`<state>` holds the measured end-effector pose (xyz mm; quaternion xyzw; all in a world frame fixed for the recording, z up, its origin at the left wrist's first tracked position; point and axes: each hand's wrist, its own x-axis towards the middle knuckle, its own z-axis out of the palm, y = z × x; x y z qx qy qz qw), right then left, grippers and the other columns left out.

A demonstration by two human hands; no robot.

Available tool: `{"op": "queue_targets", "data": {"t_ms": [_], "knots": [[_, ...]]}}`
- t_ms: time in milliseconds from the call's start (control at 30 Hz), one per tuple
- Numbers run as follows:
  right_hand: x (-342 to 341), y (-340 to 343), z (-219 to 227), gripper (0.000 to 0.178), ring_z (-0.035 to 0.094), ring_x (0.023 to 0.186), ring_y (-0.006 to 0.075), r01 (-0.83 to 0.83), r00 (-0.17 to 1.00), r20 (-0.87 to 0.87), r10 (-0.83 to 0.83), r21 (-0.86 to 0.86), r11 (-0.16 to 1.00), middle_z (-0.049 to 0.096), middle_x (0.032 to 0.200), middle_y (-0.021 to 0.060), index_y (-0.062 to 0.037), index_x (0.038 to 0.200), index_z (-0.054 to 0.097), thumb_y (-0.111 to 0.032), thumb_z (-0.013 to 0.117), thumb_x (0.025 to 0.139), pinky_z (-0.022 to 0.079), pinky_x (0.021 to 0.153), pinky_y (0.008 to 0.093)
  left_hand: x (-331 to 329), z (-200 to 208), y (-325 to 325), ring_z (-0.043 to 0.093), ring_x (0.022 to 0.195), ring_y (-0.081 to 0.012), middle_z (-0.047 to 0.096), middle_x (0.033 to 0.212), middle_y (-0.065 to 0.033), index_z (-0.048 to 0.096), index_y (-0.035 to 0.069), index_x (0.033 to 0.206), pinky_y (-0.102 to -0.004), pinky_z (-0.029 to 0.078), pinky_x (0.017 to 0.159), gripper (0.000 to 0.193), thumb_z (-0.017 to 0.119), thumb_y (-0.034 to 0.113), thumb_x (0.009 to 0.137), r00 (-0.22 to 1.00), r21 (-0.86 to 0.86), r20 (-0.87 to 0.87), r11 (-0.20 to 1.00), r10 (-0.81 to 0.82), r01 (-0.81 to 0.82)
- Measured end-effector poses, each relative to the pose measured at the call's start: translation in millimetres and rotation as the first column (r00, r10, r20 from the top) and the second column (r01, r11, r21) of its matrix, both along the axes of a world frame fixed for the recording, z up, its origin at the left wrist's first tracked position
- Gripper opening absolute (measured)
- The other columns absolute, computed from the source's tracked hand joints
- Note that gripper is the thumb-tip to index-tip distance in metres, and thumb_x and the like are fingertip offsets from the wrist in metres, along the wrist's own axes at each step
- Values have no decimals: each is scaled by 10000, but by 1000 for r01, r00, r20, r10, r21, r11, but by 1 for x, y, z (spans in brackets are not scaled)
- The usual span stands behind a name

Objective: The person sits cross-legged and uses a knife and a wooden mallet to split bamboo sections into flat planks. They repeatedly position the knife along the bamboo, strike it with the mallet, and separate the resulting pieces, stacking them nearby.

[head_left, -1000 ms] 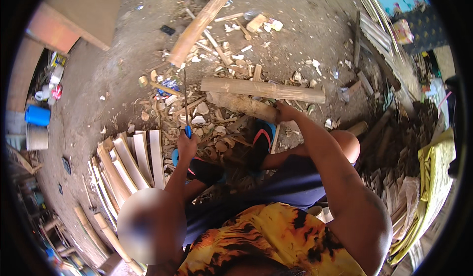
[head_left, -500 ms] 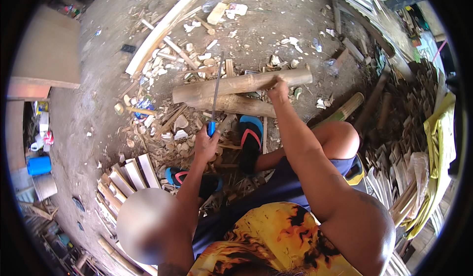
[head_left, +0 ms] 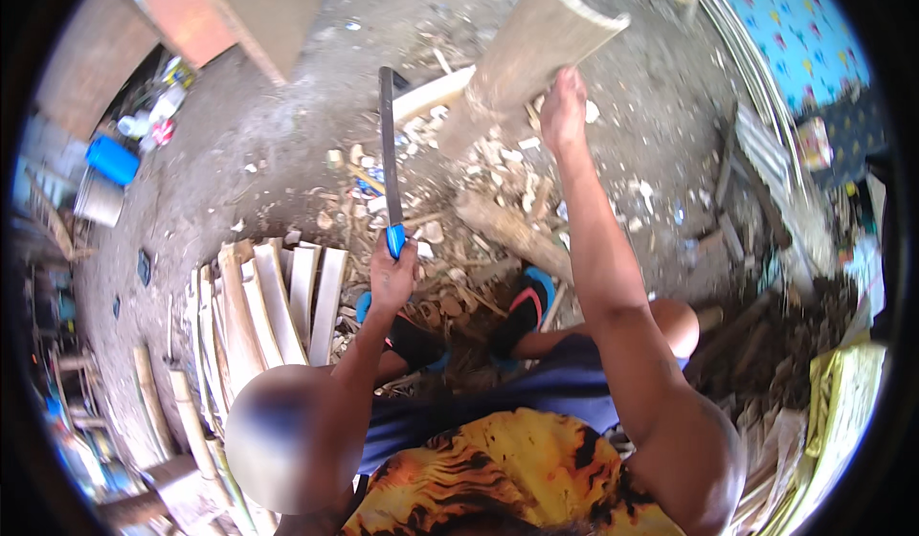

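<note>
My left hand (head_left: 394, 276) is closed around the blue handle (head_left: 395, 240) of a machete. Its long dark blade (head_left: 388, 144) points away from me, slightly bent toward the tip. Farther out on the right, my right hand (head_left: 567, 110) grips the edge of a wide split bamboo piece (head_left: 512, 67). That piece is tilted up, its curved open end raised at the far right and its lower end down among the wood chips. A second bamboo length (head_left: 507, 230) lies on the ground between my hands and my feet.
Split bamboo slats (head_left: 273, 297) are stacked to the left of my feet. Wood chips (head_left: 450, 249) litter the dirt floor. A wooden cabinet (head_left: 258, 10) and a blue container (head_left: 112, 160) stand at the far left. Yellow sheeting (head_left: 842, 421) hangs at the right.
My right hand has lifted the upper bamboo piece off the other and swung it up and away. The lower piece stays on the ground. The view has shifted left; the machete remains in my left hand.
</note>
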<state>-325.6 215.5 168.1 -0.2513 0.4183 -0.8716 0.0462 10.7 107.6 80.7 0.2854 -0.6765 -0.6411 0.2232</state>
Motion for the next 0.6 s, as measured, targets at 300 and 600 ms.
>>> {"op": "queue_targets", "data": {"t_ms": [300,600], "knots": [[74,-120,16,791,426,1415,250,-246,967,-44,252,109,963,462,1539,133,-26,1513,405,-590,586,989,293,1205,413,49,51,-32,491,508,-71,504,653,21,538,54,1064,-263,405,456,144,621,153,999,983,48,-141,992,119,-113],[83,-118,77,310,533,919,140,-43,924,-360,130,240,970,605,946,11,-60,1082,639,-359,639,1000,432,850,300,60,92,-25,483,493,-80,480,621,27,500,57,1068,-272,405,464,169,574,206,1040,960,75,-271,996,64,-46]]}}
